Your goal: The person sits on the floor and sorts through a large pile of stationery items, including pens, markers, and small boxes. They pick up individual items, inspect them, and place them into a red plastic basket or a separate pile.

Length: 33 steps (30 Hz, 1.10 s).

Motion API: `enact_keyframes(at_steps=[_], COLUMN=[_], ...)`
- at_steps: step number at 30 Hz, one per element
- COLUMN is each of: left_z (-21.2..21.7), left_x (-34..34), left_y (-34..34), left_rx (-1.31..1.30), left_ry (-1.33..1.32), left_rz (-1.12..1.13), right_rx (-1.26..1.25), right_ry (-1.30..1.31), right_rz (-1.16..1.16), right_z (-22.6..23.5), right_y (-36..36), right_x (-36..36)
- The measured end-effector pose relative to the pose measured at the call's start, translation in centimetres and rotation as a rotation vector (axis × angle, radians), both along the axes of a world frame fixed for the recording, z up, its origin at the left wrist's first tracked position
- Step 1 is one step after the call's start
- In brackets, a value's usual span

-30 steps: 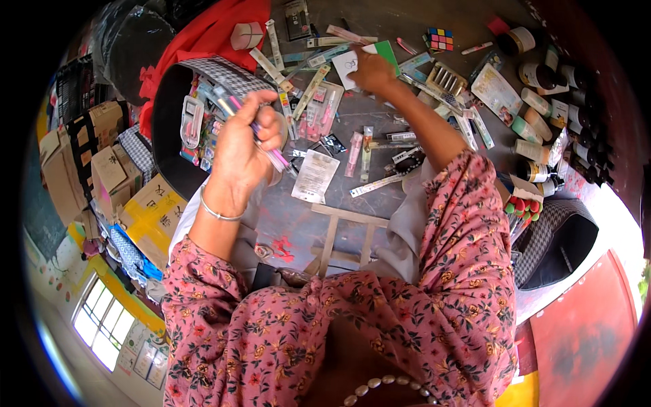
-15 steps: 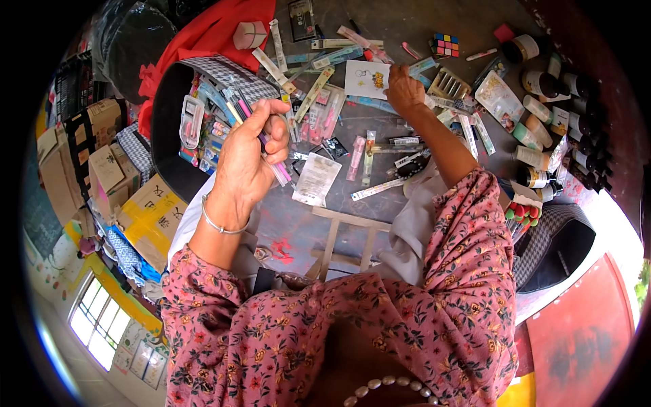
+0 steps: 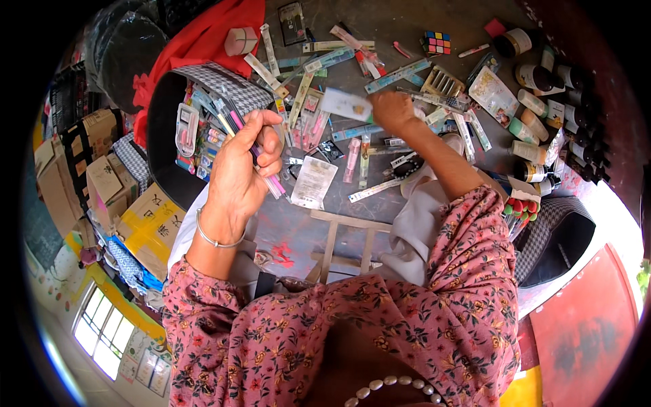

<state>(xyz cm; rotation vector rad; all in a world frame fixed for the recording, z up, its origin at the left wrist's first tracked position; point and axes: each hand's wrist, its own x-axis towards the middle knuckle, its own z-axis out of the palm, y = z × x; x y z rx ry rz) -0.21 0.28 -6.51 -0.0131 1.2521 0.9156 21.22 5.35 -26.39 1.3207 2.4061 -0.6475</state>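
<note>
My left hand (image 3: 241, 169) is raised over the floor and grips a bundle of thin packaged pens (image 3: 251, 146) in pink, blue and clear wrappers. My right hand (image 3: 391, 110) reaches forward and holds a small white and green card packet (image 3: 347, 104) above the spread of goods. Under it lie several long blister packs and pen packets (image 3: 352, 159) on the grey floor. A white paper packet (image 3: 313, 182) lies between my two hands.
A black checked bag (image 3: 203, 88) with packets stands left, red cloth (image 3: 210, 34) behind it. Cardboard boxes (image 3: 102, 183) crowd the far left. Bottles and jars (image 3: 542, 115) line the right, with a colour cube (image 3: 437, 42) at the back. A small wooden frame (image 3: 346, 241) lies near my knees.
My right hand has pulled back toward me from the far goods, now carrying the white and green packet. My left hand has stayed raised with the pen bundle.
</note>
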Motion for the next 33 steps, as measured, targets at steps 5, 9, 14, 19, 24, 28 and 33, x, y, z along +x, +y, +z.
enact_keyframes(at_steps=[5, 9, 14, 19, 24, 28, 33], left_z=[0.7, 0.9, 0.6, 0.8, 1.0, 0.8, 0.6], left_x=[-0.3, -0.1, -0.5, -0.5, -0.4, -0.6, -0.7], left_y=[0.0, 0.5, 0.5, 0.4, 0.0, 0.5, 0.6], left_rx=[0.034, 0.034, 0.041, 0.03, 0.03, 0.044, 0.055], left_ry=[-0.007, -0.02, -0.028, -0.044, -0.03, -0.014, -0.007], left_rz=[0.012, 0.012, 0.019, 0.021, 0.003, 0.0, 0.001], right_rx=[0.459, 0.568, 0.198, -0.048, -0.23, 0.16, 0.356], right_ry=[0.142, 0.111, -0.04, -0.013, -0.097, 0.185, 0.078], right_rz=[-0.172, -0.242, 0.029, 0.339, 0.425, 0.284, 0.271], right_z=[1.7, -7.1, -5.1, -0.4, -0.3, -1.5, 2.6], right_y=[8.1, 15.4, 12.1, 4.5, 2.1, 6.9, 15.2], right_x=[-0.9, -3.5, -5.6, -3.5, -0.7, 1.7, 1.3])
